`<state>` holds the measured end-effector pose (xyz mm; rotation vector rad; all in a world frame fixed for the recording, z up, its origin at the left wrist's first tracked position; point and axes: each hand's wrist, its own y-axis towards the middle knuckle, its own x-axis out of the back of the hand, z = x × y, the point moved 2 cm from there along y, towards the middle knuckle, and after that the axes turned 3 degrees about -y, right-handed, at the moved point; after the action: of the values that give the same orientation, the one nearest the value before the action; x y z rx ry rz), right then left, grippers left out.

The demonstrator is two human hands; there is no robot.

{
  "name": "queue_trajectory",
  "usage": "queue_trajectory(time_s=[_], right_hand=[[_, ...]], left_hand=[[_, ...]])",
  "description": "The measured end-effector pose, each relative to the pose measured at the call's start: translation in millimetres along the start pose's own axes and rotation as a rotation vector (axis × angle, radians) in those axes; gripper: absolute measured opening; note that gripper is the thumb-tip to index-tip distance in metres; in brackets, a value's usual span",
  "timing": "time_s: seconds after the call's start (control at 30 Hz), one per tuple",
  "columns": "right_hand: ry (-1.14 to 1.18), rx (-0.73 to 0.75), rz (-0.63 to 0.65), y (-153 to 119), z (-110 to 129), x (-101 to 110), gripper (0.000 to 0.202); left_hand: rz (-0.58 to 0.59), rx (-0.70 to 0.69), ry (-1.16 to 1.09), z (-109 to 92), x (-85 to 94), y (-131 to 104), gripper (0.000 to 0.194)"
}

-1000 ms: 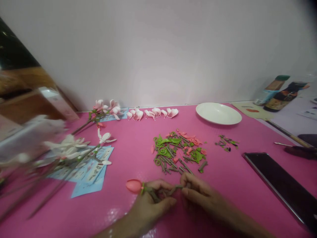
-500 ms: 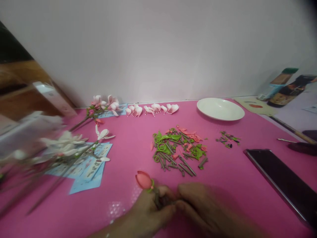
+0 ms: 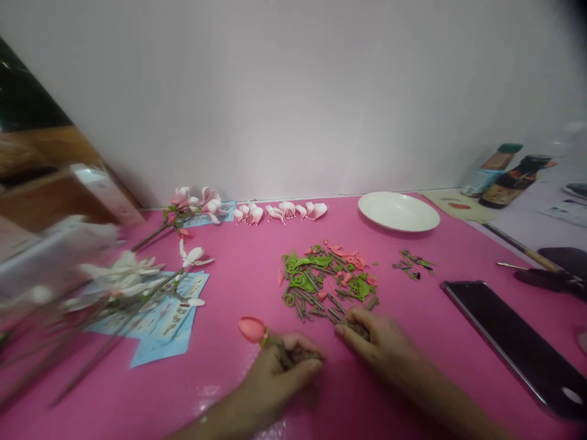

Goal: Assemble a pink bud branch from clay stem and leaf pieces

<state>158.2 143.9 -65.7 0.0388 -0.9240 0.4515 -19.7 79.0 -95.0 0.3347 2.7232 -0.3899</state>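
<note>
My left hand (image 3: 287, 373) is closed around the brown stem of a plastic flower. A coral-pink bud (image 3: 252, 329) with a green collar sticks out to the left, and the stem's other end shows by my thumb. At the near edge of a pile of loose plastic pieces (image 3: 321, 275), my right hand (image 3: 373, 339) has its fingers curled in, with a brown stem piece (image 3: 360, 330) partly showing between them. Green leaf parts, brown stem parts and coral parts make up the pile.
Pale pink petals (image 3: 287, 211) line the wall. Finished pink (image 3: 197, 201) and white flower branches (image 3: 123, 269) lie left, over blue sheets (image 3: 183, 330). At right are a white plate (image 3: 398, 212), a small parts heap (image 3: 415, 264), a phone (image 3: 509, 342), a screwdriver (image 3: 541, 278) and bottles (image 3: 513, 183).
My hands have come apart. The right moved up and right to the pile's near edge; the left, still holding the bud stem, shifted slightly left. The view has tilted a little.
</note>
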Motion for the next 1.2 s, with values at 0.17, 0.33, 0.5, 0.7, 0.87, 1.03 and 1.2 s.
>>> queue_trajectory(time_s=[0.17,0.33,0.5,0.7,0.87,1.03,1.2], right_hand=[[-0.136,-0.009,-0.068,14.1,5.3,16.3,0.032],[0.123,-0.042,-0.181,20.8,13.3,25.2,0.038],[0.639,0.045,0.066,9.2,19.8,6.1,0.022],[0.852,0.041,0.262,5.3,11.3,-2.8,0.041],[0.865,0.014,0.217,4.2,5.9,-7.0,0.038],[0.81,-0.023,0.111,-0.4,3.8,-9.5,0.027],[0.6,0.168,-0.039,-5.2,11.8,-1.4,0.013]], left_hand=[[-0.015,-0.038,0.022,-2.4,0.3,1.6,0.036],[-0.013,-0.025,-0.003,-3.4,0.9,3.7,0.042],[-0.026,-0.038,0.002,-2.3,5.2,6.6,0.044],[-0.087,-0.08,-0.012,-7.3,6.4,7.8,0.042],[-0.114,-0.078,-0.047,-4.6,8.5,8.7,0.038],[-0.119,-0.056,-0.07,-3.8,9.1,7.7,0.032],[-0.152,-0.048,-0.073,-8.0,5.9,6.5,0.031]])
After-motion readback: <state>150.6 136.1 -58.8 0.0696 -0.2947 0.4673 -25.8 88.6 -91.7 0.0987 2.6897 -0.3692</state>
